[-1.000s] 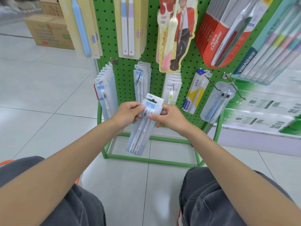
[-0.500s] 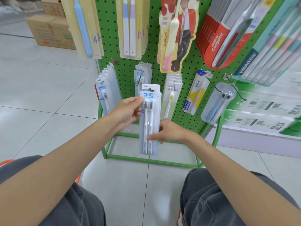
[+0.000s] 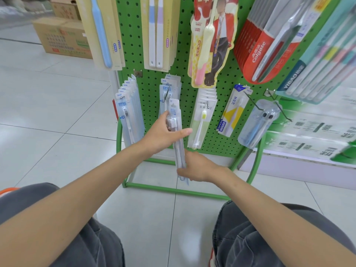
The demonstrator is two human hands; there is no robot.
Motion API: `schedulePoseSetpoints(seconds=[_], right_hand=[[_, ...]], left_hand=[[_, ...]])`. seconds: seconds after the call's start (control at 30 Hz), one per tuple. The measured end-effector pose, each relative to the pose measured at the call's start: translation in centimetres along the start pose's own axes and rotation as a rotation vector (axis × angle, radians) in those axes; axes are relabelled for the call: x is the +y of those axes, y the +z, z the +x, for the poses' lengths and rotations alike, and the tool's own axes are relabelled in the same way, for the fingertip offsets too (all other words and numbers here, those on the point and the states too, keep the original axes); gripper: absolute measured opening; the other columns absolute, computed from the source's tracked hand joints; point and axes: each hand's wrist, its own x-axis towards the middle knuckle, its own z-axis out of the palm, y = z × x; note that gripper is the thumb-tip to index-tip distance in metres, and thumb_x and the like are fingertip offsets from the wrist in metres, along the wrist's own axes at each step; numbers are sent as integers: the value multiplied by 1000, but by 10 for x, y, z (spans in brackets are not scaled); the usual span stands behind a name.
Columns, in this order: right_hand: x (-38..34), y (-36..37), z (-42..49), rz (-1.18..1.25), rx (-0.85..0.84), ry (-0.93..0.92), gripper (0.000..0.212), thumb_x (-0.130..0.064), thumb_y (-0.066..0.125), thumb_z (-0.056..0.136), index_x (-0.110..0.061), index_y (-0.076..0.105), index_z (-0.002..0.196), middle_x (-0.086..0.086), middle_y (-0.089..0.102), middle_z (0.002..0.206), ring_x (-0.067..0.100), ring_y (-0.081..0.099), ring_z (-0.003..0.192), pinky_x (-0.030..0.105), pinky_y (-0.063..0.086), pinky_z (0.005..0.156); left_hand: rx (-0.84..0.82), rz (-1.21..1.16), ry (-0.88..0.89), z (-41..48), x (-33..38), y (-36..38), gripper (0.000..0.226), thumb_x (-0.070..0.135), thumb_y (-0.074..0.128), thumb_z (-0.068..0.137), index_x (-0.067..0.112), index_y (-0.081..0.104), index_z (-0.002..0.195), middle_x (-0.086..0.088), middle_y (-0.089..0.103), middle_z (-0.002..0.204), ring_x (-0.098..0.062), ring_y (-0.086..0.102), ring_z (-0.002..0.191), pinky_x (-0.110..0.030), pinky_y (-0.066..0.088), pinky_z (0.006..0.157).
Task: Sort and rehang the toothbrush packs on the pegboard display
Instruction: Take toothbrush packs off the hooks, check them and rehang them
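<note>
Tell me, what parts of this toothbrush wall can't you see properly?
All in the head view:
- The toothbrush pack is turned nearly edge-on, so its label is unreadable. The left hand covers its middle and the right hand covers its bottom.
- The cream pack and its top-row neighbours are cut off by the top edge.
- The multicolour pack at the right is blurred.
- The print on the cardboard boxes is too small to read.

The green pegboard (image 3: 152, 99) before me stands on the tiled floor (image 3: 48, 116). Blue-white toothbrush packs (image 3: 125, 112) hang from its lower hooks at frame centre; cardboard boxes (image 3: 63, 38) sit on the floor upper left.
</note>
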Motion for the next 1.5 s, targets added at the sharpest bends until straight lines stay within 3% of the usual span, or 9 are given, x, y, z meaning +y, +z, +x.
schedulePoseSetpoints(seconds=[0.07,0.2,0.27,0.4,0.47,0.57,0.73,1.07,1.5], right_hand=[[1,4,2,-81,36,-32,65,-18,58,89,-22,25,145,4,56,85,21,55,71,35,49,64],[14,9,8,56,42,-14,105,-43,72,83,-23,-1,155,8,49,138,25,55,116,40,48,97],[17,9,8,163,24,5,124,-50,81,72,-28,-9,155,4,51,135,18,53,120,33,47,97],[23,15,12,169,72,17,80,-36,80,79,-27,31,142,4,64,95,13,61,76,29,52,68],[24,14,15,156,71,14,44,-31,75,84,-21,54,121,1,63,87,11,57,66,31,52,66],[26,11,17,148,41,4,21,-24,71,87,-12,68,105,-1,64,83,11,54,64,36,54,70],[27,3,14,196,6,5,20,-30,68,91,-12,71,99,-5,66,76,8,59,59,22,50,57],[12,-52,-2,444,415,-22,36,-33,53,100,-4,66,83,-3,60,64,2,51,47,12,38,48],[8,-53,10,482,606,51,37,-32,55,99,4,57,91,14,67,83,11,59,51,19,41,47]], left_hand=[[41,3,-6,2,-3,0,77,34,70,89,18,28,150,-5,57,113,-14,58,99,-21,47,84],[67,-104,28,9,-8,-4,56,11,58,96,19,36,147,-8,59,129,-22,63,109,-42,54,95],[133,-141,46,10,-6,-8,45,5,54,97,19,45,139,-3,62,126,-20,62,112,-39,55,91],[170,-314,40,9,-3,-13,32,2,53,98,23,57,122,1,69,117,-17,66,109,-38,55,90],[162,-348,11,8,-3,-14,32,2,52,99,20,58,125,2,70,116,-14,68,104,-35,56,88],[142,-384,-45,9,-6,-14,31,3,51,100,16,58,127,-2,70,119,-18,68,105,-38,56,89],[95,-390,-114,12,-7,-17,31,5,48,101,15,58,129,-5,69,121,-21,68,107,-39,56,89],[-175,-322,-128,5,-6,-1,31,5,48,101,18,58,128,-4,71,115,-13,72,93,-27,59,76],[-208,-367,-161,5,-9,3,32,7,43,103,16,60,128,-8,72,115,-23,70,103,-43,56,90]])
